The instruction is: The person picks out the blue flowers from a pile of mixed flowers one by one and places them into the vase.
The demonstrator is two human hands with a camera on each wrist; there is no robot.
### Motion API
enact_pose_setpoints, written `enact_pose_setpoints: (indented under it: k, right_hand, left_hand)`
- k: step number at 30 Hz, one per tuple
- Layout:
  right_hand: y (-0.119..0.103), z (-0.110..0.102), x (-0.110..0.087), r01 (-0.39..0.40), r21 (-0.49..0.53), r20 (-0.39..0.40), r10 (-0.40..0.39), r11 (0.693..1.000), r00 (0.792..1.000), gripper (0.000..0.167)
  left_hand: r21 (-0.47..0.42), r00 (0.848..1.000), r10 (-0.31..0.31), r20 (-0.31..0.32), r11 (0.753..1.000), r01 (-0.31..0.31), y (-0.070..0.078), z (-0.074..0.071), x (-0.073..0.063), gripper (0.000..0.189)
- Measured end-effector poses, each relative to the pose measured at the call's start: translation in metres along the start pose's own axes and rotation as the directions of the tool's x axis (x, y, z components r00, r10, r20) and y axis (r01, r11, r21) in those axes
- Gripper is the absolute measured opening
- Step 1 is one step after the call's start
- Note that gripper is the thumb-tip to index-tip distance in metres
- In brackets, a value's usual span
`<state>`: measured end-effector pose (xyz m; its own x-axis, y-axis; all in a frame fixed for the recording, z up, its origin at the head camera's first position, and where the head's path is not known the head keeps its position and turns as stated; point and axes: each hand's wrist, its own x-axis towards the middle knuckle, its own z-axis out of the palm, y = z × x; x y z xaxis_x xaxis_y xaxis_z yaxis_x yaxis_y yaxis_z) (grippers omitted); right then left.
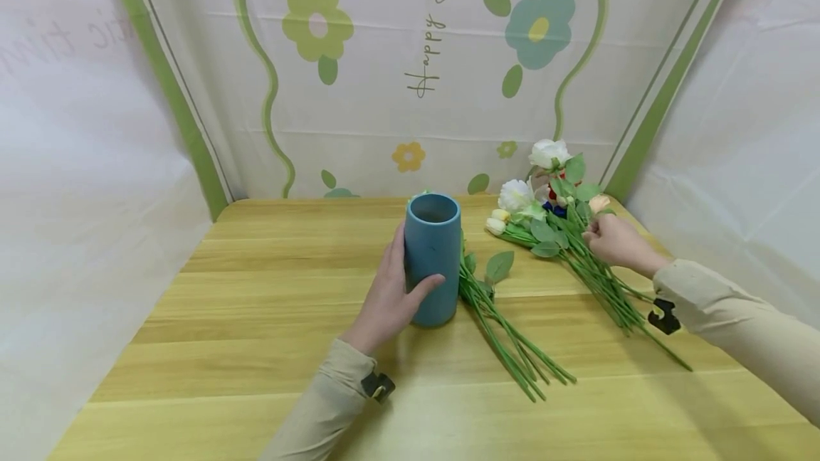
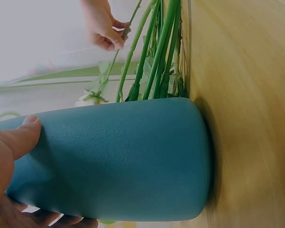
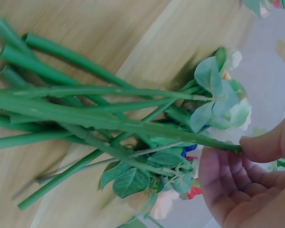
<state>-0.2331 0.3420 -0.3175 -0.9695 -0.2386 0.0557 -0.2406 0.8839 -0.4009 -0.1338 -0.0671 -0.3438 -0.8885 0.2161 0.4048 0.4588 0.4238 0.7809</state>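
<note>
A blue vase (image 1: 433, 262) stands upright near the middle of the table. My left hand (image 1: 387, 301) grips its left side, the thumb across the front and the fingers round the back. In the left wrist view the vase (image 2: 114, 156) has its base on the wood. My right hand (image 1: 620, 242) is over a pile of artificial flowers at the right. Thumb and fingers of the right hand (image 3: 256, 175) pinch a green flower stem (image 3: 133, 124), lifted above the other stems; its bloom cannot be clearly picked out in the right wrist view.
Just right of the vase lies a second bunch of green stems (image 1: 506, 340), its flower heads mostly hidden behind the vase. White blooms (image 1: 515, 195) and leaves of the right pile reach the table's back. Printed cloth (image 1: 359, 105) hangs behind the wooden table (image 1: 269, 319) and along both sides.
</note>
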Motion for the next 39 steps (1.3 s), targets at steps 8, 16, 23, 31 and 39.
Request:
enact_pose_setpoints:
  k: [8, 16, 23, 31, 39]
  right_hand:
    - [-0.018, 0.003, -0.001, 0.007, -0.025, -0.078, -0.009, 1.000, 0.997, 0.020]
    - [-0.036, 0.002, -0.004, 0.015, -0.016, -0.082, -0.016, 1.000, 0.997, 0.012]
    - [-0.053, 0.001, -0.009, 0.016, 0.031, -0.062, -0.014, 0.999, 0.998, 0.013]
    - [-0.067, 0.009, -0.012, 0.033, 0.039, -0.066, -0.030, 0.999, 0.997, 0.013]
    - [-0.083, 0.018, -0.021, 0.025, 0.137, -0.020, -0.023, 0.990, 1.000, 0.013]
  left_hand:
    - [-0.008, 1.000, -0.001, -0.001, 1.000, 0.001, 0.000, -0.001, 0.000, 0.099]
    - [-0.004, 1.000, -0.002, 0.000, 1.000, 0.002, 0.002, -0.002, 0.000, 0.099]
    - [-0.001, 1.000, 0.006, -0.003, 1.000, -0.006, 0.003, -0.002, 0.000, 0.099]
    - [-0.015, 1.000, 0.003, 0.002, 1.000, -0.003, 0.003, -0.002, 0.000, 0.099]
    - [-0.003, 1.000, 0.006, 0.002, 1.000, -0.006, 0.002, -0.002, -0.001, 0.099]
